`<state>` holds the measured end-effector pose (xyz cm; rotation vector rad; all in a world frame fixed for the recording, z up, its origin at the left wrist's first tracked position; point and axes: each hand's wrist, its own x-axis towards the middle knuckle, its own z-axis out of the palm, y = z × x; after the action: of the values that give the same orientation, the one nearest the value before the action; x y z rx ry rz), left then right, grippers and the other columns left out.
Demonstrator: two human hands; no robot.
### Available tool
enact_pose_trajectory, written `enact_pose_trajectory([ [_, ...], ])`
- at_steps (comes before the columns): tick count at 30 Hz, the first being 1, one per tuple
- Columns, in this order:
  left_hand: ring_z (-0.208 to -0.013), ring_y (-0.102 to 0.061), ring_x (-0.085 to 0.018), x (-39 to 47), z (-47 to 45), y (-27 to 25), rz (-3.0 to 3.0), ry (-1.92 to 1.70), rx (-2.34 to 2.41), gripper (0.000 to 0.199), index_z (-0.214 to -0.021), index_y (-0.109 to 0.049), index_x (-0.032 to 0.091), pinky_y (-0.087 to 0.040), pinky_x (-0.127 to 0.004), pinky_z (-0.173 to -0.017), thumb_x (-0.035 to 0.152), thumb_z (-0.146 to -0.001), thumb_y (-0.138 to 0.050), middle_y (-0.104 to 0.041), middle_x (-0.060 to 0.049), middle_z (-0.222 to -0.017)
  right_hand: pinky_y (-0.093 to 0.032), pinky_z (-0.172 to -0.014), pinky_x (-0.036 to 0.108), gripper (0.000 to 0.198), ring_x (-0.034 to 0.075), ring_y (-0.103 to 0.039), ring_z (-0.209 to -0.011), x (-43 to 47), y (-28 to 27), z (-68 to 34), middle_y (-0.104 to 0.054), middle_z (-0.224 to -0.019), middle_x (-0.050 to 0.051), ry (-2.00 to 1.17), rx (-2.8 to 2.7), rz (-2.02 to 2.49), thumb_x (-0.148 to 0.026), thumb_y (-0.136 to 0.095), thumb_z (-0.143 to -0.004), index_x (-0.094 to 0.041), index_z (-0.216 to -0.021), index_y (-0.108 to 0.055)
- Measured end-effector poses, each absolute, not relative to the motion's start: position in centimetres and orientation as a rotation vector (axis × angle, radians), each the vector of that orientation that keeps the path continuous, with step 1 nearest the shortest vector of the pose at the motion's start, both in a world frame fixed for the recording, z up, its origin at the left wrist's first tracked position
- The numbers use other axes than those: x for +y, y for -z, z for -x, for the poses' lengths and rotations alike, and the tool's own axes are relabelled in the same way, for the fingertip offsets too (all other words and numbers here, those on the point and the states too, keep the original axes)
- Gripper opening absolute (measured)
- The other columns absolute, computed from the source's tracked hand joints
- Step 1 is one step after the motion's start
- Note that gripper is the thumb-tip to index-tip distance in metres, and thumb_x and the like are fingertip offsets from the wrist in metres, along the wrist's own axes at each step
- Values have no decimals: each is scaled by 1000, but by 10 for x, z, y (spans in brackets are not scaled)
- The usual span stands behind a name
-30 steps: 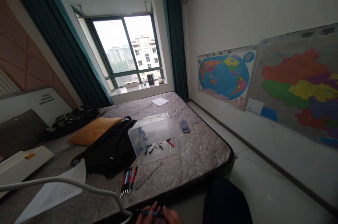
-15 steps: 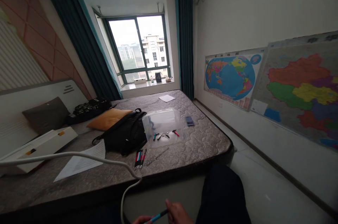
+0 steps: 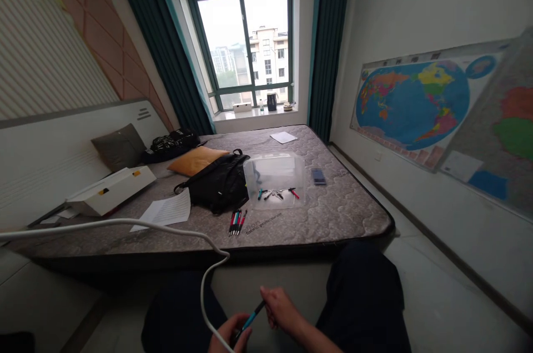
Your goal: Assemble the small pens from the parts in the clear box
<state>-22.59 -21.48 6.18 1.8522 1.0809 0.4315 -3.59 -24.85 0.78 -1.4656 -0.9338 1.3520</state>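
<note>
Low between my knees, a blue and black pen (image 3: 252, 317) slants up to the right. My left hand (image 3: 228, 333) is closed around its lower end. My right hand (image 3: 280, 305) pinches the pen's dark upper end with thumb and fingers. On the mattress beyond lies a row of several pens (image 3: 237, 222) with red, black and blue barrels. Behind them stands a clear plastic bin (image 3: 275, 171) holding several loose pen parts, among them a blue piece (image 3: 260, 195) and a red piece (image 3: 294, 193).
A white cable (image 3: 166, 224) crosses in front of me and drops past my left hand. On the mattress (image 3: 333, 214) are a black backpack (image 3: 219, 186), printed paper (image 3: 166, 211), a white box (image 3: 112, 189), an orange pillow (image 3: 197, 160) and a blurred dark blue item (image 3: 318, 177).
My view has tilted down and turned left, so both hands and my knees show more fully. The pen stays between my two hands and now slants more steeply.
</note>
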Motion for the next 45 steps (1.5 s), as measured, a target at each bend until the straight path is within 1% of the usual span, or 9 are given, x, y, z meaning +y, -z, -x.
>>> enact_pose_trajectory([
  [6,-82,-69,-22,-183,172,-88,-2077,-406,1043,34,-99,-71,22,-55,-32,-78,51,-88,-56,-74,-8,-94,-36,-46,23,75,11,-45,-38,-223,-32,-3,-45,-40,-1,-1206,-1198,1487,-80,-30,-88,-18,-50,-52],
  [13,-107,-66,-24,-105,96,-90,-2241,-318,931,32,-111,-68,23,-49,-36,-94,39,-95,-45,-72,-8,-114,-36,-50,26,67,14,-48,-43,-166,-50,-80,-46,-41,0,-1008,-1260,1630,-67,-32,-95,-20,-50,-51],
  [18,-96,-69,-22,-47,48,-79,-2365,-260,837,34,-110,-65,25,-49,-32,-81,39,-100,-36,-74,-5,-103,-38,-53,26,65,14,-49,-45,-118,-39,-124,-48,-43,0,-964,-1193,1656,-63,-31,-96,-20,-52,-51],
  [23,-72,-67,-19,2,20,-46,-2369,-233,923,28,-110,-56,25,-42,-26,-62,47,-93,-52,-69,0,-82,-37,-50,23,54,12,-49,-46,-78,-18,-155,-51,-48,-3,-1034,-1149,1616,-63,-44,-93,-20,-61,-52],
  [28,-78,-66,-18,28,10,-15,-2292,-269,921,25,-98,-57,26,-41,-25,-66,49,-94,-51,-69,1,-86,-40,-43,20,43,10,-50,-42,-61,2,-168,-54,-51,-5,-1253,-970,1557,-59,-48,-92,-20,-75,-51],
  [32,-77,-65,-17,39,7,-12,-2216,-298,905,27,-97,-59,25,-43,-25,-67,51,-93,-52,-69,1,-85,-44,-39,19,40,11,-57,-45,-59,5,-173,-58,-65,-7,-1357,-783,1427,-57,-64,-82,-22,-94,-50],
  [39,-76,-67,-17,24,13,-4,-2299,-360,869,29,-100,-64,25,-44,-26,-68,51,-93,-54,-72,-1,-89,-35,-31,17,51,9,-49,-33,-66,1,-172,-50,-47,-6,-1437,-828,1537,-65,-47,-90,-19,-69,-50],
  [42,-74,-66,-16,19,15,-1,-2324,-387,855,30,-102,-65,25,-44,-25,-68,51,-93,-54,-73,-1,-91,-37,-33,17,49,9,-50,-35,-72,2,-171,-51,-48,-5,-1421,-899,1525,-62,-48,-91,-18,-69,-52],
  [45,-74,-66,-16,18,16,0,-2325,-386,858,31,-101,-66,25,-44,-25,-68,51,-93,-53,-74,-1,-89,-41,-37,16,39,9,-55,-41,-77,2,-171,-55,-57,-5,-1383,-919,1486,-56,-53,-91,-18,-81,-53],
])
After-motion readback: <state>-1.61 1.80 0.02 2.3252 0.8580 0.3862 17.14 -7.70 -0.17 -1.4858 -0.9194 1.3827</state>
